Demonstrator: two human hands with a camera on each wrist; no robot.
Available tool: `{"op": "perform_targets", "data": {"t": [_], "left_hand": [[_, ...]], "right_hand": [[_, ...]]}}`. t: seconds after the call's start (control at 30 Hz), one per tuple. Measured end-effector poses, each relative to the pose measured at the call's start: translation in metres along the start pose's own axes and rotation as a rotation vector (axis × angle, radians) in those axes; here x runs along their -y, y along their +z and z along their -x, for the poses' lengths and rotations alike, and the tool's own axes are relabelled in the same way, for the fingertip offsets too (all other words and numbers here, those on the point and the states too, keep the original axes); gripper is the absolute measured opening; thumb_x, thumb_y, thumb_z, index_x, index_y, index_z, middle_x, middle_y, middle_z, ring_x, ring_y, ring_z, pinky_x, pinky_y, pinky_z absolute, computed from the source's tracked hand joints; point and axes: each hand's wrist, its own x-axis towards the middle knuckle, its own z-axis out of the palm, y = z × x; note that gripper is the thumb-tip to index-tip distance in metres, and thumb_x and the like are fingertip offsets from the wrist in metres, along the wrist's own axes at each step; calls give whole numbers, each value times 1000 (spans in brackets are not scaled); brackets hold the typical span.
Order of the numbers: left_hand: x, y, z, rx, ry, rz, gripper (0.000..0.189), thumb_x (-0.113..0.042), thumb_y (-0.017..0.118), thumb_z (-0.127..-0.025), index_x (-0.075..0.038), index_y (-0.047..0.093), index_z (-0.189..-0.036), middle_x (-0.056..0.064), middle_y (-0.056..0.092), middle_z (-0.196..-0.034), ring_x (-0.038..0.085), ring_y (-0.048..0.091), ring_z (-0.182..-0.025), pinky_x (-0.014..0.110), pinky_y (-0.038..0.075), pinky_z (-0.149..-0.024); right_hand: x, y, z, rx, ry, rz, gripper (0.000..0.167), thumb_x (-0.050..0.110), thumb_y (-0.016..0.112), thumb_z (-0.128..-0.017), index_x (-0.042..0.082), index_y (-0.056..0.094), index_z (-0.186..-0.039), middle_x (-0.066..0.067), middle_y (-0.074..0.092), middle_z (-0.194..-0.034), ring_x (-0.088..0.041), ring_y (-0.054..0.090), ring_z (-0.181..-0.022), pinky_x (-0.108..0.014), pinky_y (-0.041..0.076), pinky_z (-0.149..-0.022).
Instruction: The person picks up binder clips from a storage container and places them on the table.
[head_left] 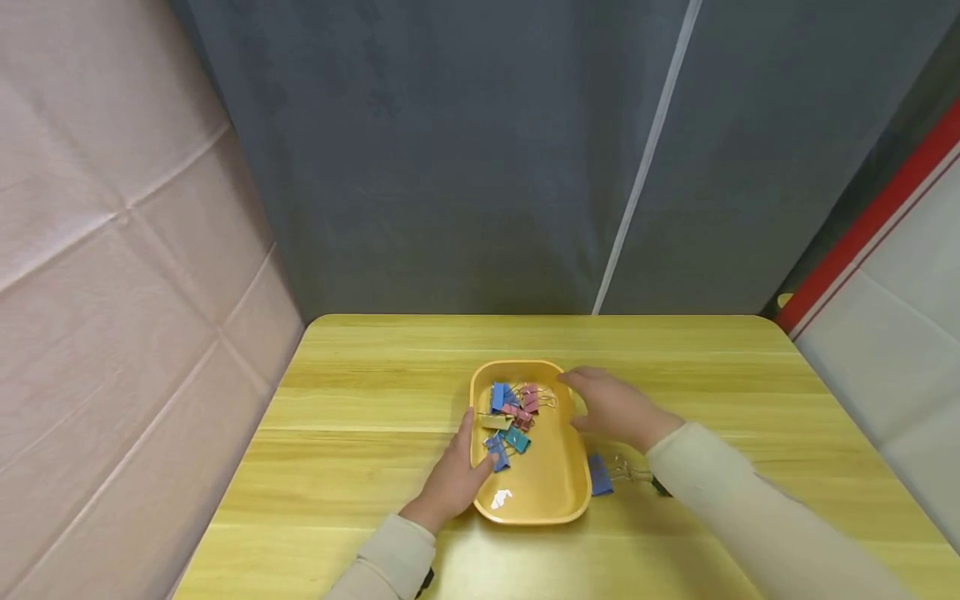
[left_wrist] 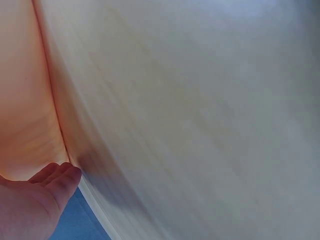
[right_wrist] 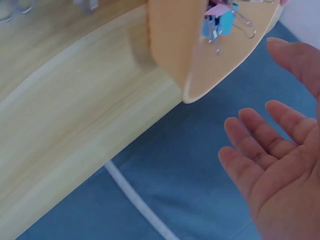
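Note:
A yellow plastic tray (head_left: 551, 475) lies on the table with several binder clips inside, in blue, pink, pale yellow and teal. My left hand (head_left: 450, 483) grips its left rim, thumb over the inside and fingers along the outer wall; the left wrist view shows those fingers (left_wrist: 62, 180) against the wall. Over the tray's far right corner is my right hand (head_left: 618, 408), fingers loosely spread. In the right wrist view that hand (right_wrist: 285, 170) holds nothing and appears apart from the tray (right_wrist: 172, 50). Inside, a teal clip (head_left: 517, 439) lies near a blue clip (head_left: 498, 452).
On the table (head_left: 360, 475), just right of the tray, lies a blue binder clip (head_left: 600, 475). Wire handles and a dark green clip (head_left: 660, 487) sit beside it, partly hidden by my right sleeve. A dark grey curtain (head_left: 450, 167) hangs behind the table's far edge.

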Motion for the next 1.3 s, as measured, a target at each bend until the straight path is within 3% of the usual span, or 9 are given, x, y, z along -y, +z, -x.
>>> {"op": "perform_targets", "data": {"t": [0.33,0.77,1.03,1.3], "left_hand": [[1,0,0,-3,7,-6,84,-38,56,-96,-16,3,-157,19,21,-157,45,30,-138,61,25,-112],[2,-1,0,3,7,14,83,-36,56,-97,-18,2,-157,20,21,-157,45,29,-139,61,24,-112],[2,-2,2,-6,20,5,83,-34,57,-96,-15,3,-157,22,22,-156,45,29,-138,61,25,-112],[4,-4,2,-4,33,2,82,-36,56,-97,-13,4,-157,22,23,-156,45,30,-138,60,26,-111]], "right_hand": [[22,8,-20,31,-64,-10,60,17,77,-81,3,54,-134,-17,56,-133,-36,53,-123,-49,46,-101],[31,15,-36,39,-140,-28,55,16,75,-81,-1,57,-130,-16,58,-130,-32,55,-120,-46,47,-101],[39,19,-49,101,-185,-87,52,12,73,-82,-1,57,-130,-17,58,-131,-34,52,-123,-48,44,-104],[47,26,-60,168,-156,-122,53,8,73,-80,1,58,-130,-17,56,-135,-33,49,-128,-46,41,-108]]}}
